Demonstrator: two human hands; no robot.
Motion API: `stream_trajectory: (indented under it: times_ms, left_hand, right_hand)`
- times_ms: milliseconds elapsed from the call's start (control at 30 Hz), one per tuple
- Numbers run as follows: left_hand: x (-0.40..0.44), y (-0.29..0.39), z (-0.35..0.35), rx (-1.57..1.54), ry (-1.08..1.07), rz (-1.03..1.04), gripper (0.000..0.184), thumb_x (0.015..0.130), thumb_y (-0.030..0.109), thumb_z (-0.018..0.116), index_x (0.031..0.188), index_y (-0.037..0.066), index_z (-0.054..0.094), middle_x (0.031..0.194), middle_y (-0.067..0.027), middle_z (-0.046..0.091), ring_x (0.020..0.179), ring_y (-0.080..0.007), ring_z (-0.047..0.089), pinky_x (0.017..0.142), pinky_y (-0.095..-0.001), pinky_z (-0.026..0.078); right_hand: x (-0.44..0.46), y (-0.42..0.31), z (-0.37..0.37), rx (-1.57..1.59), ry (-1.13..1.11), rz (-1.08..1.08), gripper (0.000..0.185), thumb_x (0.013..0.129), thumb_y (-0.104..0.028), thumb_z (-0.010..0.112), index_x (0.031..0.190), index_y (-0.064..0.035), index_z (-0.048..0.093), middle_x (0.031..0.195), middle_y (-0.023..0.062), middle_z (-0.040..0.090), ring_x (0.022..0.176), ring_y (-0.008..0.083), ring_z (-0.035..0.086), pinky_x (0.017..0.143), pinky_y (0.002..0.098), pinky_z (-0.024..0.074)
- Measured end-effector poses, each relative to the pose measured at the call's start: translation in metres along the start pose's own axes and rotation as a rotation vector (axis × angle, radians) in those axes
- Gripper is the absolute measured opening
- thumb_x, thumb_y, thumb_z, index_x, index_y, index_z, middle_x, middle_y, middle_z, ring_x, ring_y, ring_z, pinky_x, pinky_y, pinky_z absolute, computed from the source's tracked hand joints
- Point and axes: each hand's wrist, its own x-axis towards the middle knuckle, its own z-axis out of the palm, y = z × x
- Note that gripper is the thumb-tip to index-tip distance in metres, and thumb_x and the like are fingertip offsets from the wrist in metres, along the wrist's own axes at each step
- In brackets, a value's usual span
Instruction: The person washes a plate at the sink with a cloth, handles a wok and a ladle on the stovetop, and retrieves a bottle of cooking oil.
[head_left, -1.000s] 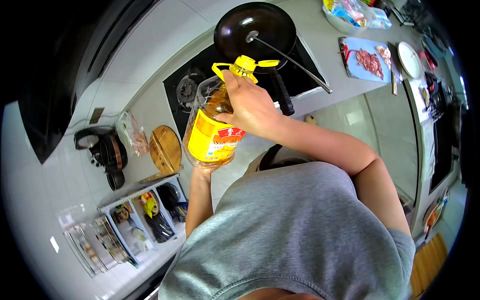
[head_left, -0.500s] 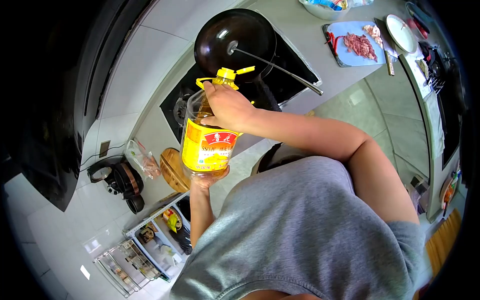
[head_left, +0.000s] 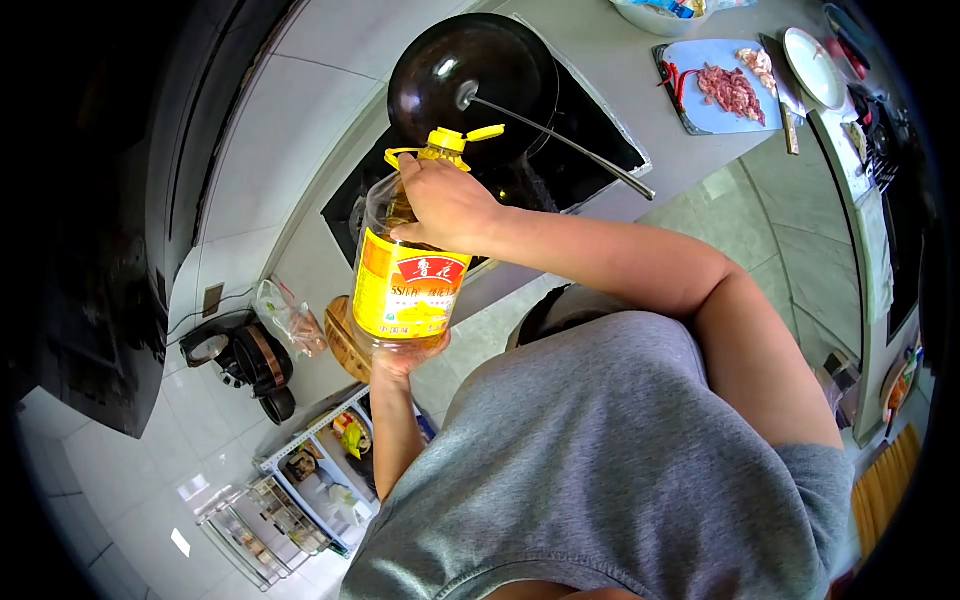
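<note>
A large clear oil bottle point(head_left: 410, 290) with a yellow label is held near the wok, its yellow cap flipped open. My right hand point(head_left: 445, 205) is wrapped round its neck and handle from above. Under the bottle's base, my left hand point(head_left: 405, 358) supports it, partly hidden behind the bottle. Just beyond the cap, a dark wok point(head_left: 430, 75) sits on the black stove point(head_left: 600, 140). A long-handled metal ladle point(head_left: 570, 145) rests in the wok, its handle sticking out over the rim.
Sliced meat point(head_left: 730, 92) and red chilies lie on a blue cutting board point(head_left: 705, 55). Beside it are a knife point(head_left: 790, 125) and a white plate point(head_left: 815, 70). A round wooden board point(head_left: 345, 345), a black appliance point(head_left: 250, 358) and a storage rack point(head_left: 270, 520) stand at the left.
The bottle, in both hands, has shifted slightly left and closer to my body and stands a little more upright. The camera view has shifted too.
</note>
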Motion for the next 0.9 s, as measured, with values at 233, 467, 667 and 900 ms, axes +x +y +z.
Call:
stream_trajectory:
  times_ms: [233, 467, 667, 900]
  left_hand:
    - [0.000, 0.009, -0.003, -0.020, 0.036, -0.029, 0.054, 0.084, 0.052, 0.057, 0.119, 0.011, 0.060, 0.119, -0.0115, 0.063, 0.107, -0.0306, 0.057, 0.092, -0.0518, 0.044]
    - [-0.004, 0.012, 0.000, 0.058, 0.026, -0.003, 0.056, 0.083, 0.053, 0.059, 0.119, 0.010, 0.060, 0.119, -0.0116, 0.064, 0.107, -0.0313, 0.057, 0.091, -0.0509, 0.045]
    - [-0.006, 0.016, 0.004, 0.048, 0.023, -0.016, 0.058, 0.082, 0.054, 0.060, 0.120, 0.010, 0.060, 0.118, -0.0127, 0.064, 0.106, -0.0320, 0.058, 0.090, -0.0509, 0.046]
    - [-0.008, 0.018, 0.014, 0.036, 0.009, -0.021, 0.058, 0.082, 0.053, 0.062, 0.120, 0.010, 0.060, 0.120, -0.0126, 0.063, 0.106, -0.0316, 0.059, 0.090, -0.0510, 0.047]
  right_hand:
    - [0.007, 0.003, 0.002, 0.001, -0.029, 0.022, 0.082, 0.077, -0.033, 0.077, 0.132, 0.0140, 0.038, 0.111, 0.0280, 0.061, 0.111, 0.0384, 0.059, 0.097, 0.0414, 0.0468]
    - [0.012, 0.004, 0.000, 0.009, -0.055, 0.036, 0.080, 0.077, -0.034, 0.076, 0.131, 0.0131, 0.039, 0.113, 0.0278, 0.061, 0.111, 0.0379, 0.059, 0.097, 0.0411, 0.0474]
    - [0.018, 0.008, 0.003, 0.032, -0.045, 0.034, 0.079, 0.077, -0.035, 0.077, 0.130, 0.0123, 0.041, 0.115, 0.0273, 0.061, 0.111, 0.0373, 0.059, 0.099, 0.0410, 0.0461]
    - [0.023, 0.011, 0.002, 0.037, -0.051, 0.048, 0.074, 0.078, -0.035, 0.076, 0.125, 0.0112, 0.044, 0.113, 0.0275, 0.062, 0.112, 0.0371, 0.059, 0.100, 0.0410, 0.0459]
